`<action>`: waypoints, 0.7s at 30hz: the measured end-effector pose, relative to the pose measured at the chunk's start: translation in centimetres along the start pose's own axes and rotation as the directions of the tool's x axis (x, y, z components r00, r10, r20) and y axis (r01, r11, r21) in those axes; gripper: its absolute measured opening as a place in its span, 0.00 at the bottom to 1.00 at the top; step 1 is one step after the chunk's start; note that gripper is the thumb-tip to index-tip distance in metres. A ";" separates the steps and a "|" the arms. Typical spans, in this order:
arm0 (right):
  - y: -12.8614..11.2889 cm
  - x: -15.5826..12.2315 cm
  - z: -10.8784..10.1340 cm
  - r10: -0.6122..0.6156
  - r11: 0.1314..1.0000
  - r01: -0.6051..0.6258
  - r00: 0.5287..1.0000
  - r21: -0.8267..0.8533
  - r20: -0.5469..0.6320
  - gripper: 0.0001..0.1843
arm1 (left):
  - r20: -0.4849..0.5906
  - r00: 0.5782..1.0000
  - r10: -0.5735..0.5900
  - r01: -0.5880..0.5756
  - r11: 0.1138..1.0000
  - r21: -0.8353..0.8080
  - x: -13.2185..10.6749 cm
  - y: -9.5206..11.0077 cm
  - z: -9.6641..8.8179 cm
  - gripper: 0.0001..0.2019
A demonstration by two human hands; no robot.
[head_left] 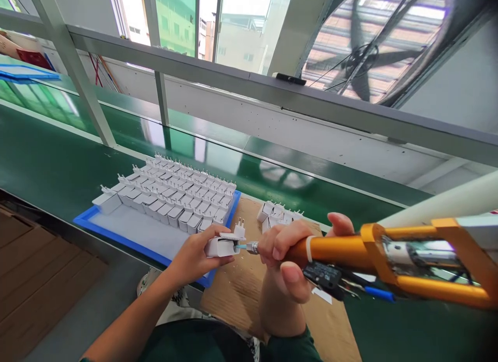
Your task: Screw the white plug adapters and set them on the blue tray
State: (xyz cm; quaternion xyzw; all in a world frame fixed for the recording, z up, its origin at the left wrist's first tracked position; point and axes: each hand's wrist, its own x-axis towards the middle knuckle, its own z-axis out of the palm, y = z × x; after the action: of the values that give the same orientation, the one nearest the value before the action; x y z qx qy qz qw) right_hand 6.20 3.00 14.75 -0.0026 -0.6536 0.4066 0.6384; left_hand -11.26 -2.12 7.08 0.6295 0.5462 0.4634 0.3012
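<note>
My left hand (193,255) is closed around a white plug-in charger housing (220,247), its two-pin plug part standing up at the right end. My right hand (286,250) wraps round an orange handheld power tool (338,250), its body running off to the right. A black micro switch (322,275) with wires is fixed to the tool's side. The tool's metal nose (252,247) ends in a pale blue tip that reaches the right end of the housing; whether it goes inside is hidden.
Rows of white chargers (171,191) stand in a blue-rimmed tray (87,214) on the left. Several more chargers (277,212) sit beyond my right hand. Brown cardboard (237,289) covers part of the green bench (35,139). A metal frame rail (218,71) crosses behind; another person's arm (8,46) shows far left.
</note>
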 end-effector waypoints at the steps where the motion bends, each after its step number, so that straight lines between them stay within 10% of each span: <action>1: 0.0 0.0 0.0 0.013 1.000 -0.013 1.000 -0.009 0.003 0.08 | 0.000 1.000 -0.001 0.001 1.000 0.004 0.0 -0.1 0.0 0.20; 12: -0.3 0.1 0.4 0.005 1.000 -0.005 1.000 -0.012 -0.020 0.08 | 0.003 1.000 -0.024 0.024 1.000 0.010 -0.2 -0.5 0.2 0.21; 21: -0.2 0.5 1.0 -0.050 0.998 0.053 0.996 0.043 -0.068 0.27 | 0.007 0.999 -0.032 0.032 0.999 0.000 -0.3 -0.4 0.2 0.20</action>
State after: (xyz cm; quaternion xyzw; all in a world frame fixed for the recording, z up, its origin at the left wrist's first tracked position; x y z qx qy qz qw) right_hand 5.33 2.57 15.39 0.0147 -0.6224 0.4042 0.6701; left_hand -11.23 -2.26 6.59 0.6222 0.5552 0.4564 0.3103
